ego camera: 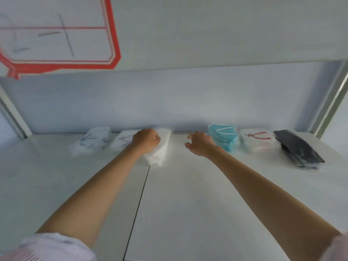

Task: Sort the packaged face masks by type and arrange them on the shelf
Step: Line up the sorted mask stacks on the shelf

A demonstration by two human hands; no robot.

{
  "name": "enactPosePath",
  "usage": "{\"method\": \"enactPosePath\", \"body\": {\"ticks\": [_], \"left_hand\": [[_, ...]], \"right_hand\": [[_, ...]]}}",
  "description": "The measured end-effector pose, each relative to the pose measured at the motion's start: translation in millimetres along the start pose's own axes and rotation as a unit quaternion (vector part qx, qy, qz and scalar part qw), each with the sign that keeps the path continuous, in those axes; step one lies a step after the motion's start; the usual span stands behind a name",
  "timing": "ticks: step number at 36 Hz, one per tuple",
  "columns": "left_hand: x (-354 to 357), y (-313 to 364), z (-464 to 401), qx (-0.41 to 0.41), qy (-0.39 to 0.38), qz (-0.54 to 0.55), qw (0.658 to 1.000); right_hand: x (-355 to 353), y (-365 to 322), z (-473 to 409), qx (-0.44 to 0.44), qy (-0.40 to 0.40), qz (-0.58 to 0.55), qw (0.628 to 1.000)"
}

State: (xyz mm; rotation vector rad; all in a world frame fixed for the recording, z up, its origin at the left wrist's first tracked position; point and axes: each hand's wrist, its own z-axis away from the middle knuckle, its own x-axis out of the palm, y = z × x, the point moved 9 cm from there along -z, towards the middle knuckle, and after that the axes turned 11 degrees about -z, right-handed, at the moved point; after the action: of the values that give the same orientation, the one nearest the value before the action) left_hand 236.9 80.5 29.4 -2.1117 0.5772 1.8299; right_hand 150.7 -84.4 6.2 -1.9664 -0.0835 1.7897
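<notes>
left hand (146,140) rests on a white mask pack (160,147) on the shelf (188,185); right hand (199,145) hovers beside teal masks (224,136).

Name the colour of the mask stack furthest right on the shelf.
Black, seen in the head view.

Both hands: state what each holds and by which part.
The left hand grips the white mask stack at its left edge, near the far end. The right hand holds nothing, beside the teal mask stack.

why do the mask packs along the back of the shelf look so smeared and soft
Head view: motion blur smears everything, worst on the black mask stack and the pale marbled packs; the wide lens bows the metal shelf post; light is flat and dim, with only faint shadows under both hands, left, right.
</notes>
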Motion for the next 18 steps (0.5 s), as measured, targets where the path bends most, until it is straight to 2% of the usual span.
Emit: {"method": "enactPosePath", "body": {"ticks": [6, 13, 18], "left_hand": [[30.9, -41.2, -18.8, -0.012, -0.071, 0.067, 0.995], [63.2, -59.4, -29.5, -0.077, -0.142, 0.107, 0.981], [82.0, -54.6, -27.3, -0.12, -0.204, 0.203, 0.95]], "right_hand": [[31.3, -26.0, -13.0, 0.057, -0.003, -0.079, 0.995], [64.8, -43.2, -23.3, 0.139, -0.032, -0.176, 0.974], [77.4, -47.4, -28.7, 0.194, -0.042, -0.259, 0.945]]}}
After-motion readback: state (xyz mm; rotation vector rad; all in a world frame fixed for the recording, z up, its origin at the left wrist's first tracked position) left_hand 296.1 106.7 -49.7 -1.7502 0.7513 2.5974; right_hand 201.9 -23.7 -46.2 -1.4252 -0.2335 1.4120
